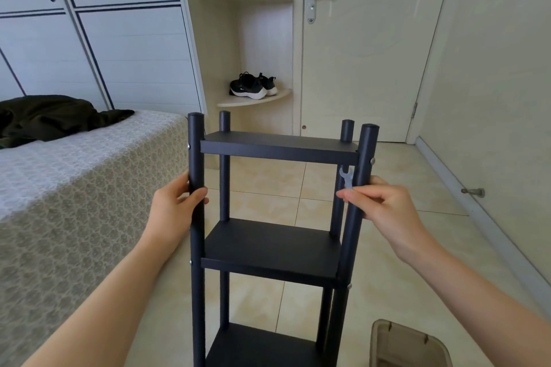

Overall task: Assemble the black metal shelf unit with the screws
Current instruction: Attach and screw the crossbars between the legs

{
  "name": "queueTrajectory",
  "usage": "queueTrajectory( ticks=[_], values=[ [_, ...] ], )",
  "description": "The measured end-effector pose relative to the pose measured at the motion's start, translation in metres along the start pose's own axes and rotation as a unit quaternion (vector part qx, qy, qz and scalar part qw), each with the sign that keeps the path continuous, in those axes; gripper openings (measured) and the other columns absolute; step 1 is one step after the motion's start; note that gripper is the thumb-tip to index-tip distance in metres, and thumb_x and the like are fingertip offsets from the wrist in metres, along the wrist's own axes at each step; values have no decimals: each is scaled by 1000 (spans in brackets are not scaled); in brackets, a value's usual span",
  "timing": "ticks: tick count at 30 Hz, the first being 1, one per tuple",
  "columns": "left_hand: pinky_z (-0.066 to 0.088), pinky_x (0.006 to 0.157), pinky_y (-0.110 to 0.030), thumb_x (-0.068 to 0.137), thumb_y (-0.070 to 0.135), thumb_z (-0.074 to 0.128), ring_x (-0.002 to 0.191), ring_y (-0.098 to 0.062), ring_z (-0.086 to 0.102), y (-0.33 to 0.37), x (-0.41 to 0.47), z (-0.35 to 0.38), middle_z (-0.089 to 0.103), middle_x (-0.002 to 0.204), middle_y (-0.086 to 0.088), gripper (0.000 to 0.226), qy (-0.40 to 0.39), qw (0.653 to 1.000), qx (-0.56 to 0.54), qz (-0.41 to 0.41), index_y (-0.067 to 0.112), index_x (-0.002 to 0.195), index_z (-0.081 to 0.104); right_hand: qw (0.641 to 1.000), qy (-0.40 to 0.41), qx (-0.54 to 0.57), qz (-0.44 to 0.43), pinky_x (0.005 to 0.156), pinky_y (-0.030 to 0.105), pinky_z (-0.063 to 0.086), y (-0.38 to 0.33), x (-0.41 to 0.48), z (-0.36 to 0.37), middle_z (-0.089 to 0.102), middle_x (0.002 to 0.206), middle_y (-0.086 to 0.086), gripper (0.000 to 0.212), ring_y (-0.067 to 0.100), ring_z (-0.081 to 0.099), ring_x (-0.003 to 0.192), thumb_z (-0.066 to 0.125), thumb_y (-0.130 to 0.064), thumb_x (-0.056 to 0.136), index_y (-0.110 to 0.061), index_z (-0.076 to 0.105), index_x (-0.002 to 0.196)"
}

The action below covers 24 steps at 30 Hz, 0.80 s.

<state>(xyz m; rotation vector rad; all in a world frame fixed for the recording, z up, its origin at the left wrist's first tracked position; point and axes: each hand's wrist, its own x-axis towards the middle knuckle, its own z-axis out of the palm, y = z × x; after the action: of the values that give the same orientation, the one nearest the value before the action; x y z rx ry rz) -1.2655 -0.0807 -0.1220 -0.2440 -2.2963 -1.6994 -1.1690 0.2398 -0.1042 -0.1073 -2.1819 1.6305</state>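
head view: left hand [179, 202] grips shelf unit [274, 244] post [196, 155], right hand [384, 207] pinches small wrench [346, 177].

I count one black shelf unit [271, 244], with four upright posts [196, 134], three shelves [277, 146] in view and four screw heads [372, 161] that I can see. There is one small wrench [346, 177]. Beyond it: two black shoes [249, 87], two corner shelves [268, 98], one bed [89, 173], one dark garment [44, 116], one door [366, 53], one door stop [474, 192], one tan container [408, 345].

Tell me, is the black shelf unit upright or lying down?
Upright: the shelf unit has vertical posts and level shelves; the left hand grips a front post, the right hand pinches a wrench.
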Motion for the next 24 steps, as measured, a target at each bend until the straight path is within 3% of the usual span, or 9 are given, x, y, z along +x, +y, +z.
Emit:
queueTrajectory(
  ticks=[3,6,10,14,18,20,22,24],
  values=[
    [51,70,-23,100,13,61,83,-1,71,-4,3,-1,72,89,14,33,9,1000,4,-2,45,96,63,1000,-3,-8,-26,92,41,53,-6,-1,2,64,94,6,11,13,62,95,71,-14,87,-19,81,89],
    [51,71,-22,100,13,61,84,-1,71,-7,5,-1,71,91,20,32,9,1000,11,-3,45,100,62,998,9,-33,-53,83,25,50,-10,-3,3,63,90,4,13,6,61,89,72,-11,87,-21,80,87],
    [55,76,-32,101,14,60,82,-8,72,-11,6,-3,72,88,16,30,17,1000,17,-16,44,96,63,996,7,-38,-76,74,10,46,-17,-6,8,64,89,4,11,6,62,89,73,-10,85,-17,81,86],
    [57,84,-37,101,12,60,85,-11,72,-17,4,-5,73,86,14,30,15,999,19,-39,41,96,63,992,0,-65,-109,77,17,50,-23,-10,13,65,89,4,7,7,62,88,76,-13,84,-17,81,85],
    [57,91,-44,100,10,60,91,-18,71,-16,3,-3,73,86,7,27,11,998,26,-54,37,97,64,990,-9,-77,-114,78,33,53,-29,-13,12,64,89,9,9,19,63,89,76,-16,83,-19,82,89],
    [55,93,-45,101,11,59,95,-19,70,-14,4,0,72,102,2,24,20,997,47,-54,35,103,63,990,-18,-80,-116,77,35,53,-32,-15,12,63,89,9,9,20,62,89,76,-17,83,-20,82,89],
    [52,95,-45,101,12,59,100,-20,66,-11,6,4,68,124,-5,26,40,993,99,-58,28,121,60,989,-33,-73,-123,73,26,53,-36,-17,15,64,86,-1,9,11,63,88,76,-16,83,-20,82,89],
    [45,107,-48,99,13,62,125,-28,56,-6,7,9,52,148,-10,57,45,985,139,-91,17,151,40,988,-58,-61,-131,68,13,47,-42,-17,17,67,79,-15,8,-1,63,82,76,-16,84,-19,82,88]
  ],
)
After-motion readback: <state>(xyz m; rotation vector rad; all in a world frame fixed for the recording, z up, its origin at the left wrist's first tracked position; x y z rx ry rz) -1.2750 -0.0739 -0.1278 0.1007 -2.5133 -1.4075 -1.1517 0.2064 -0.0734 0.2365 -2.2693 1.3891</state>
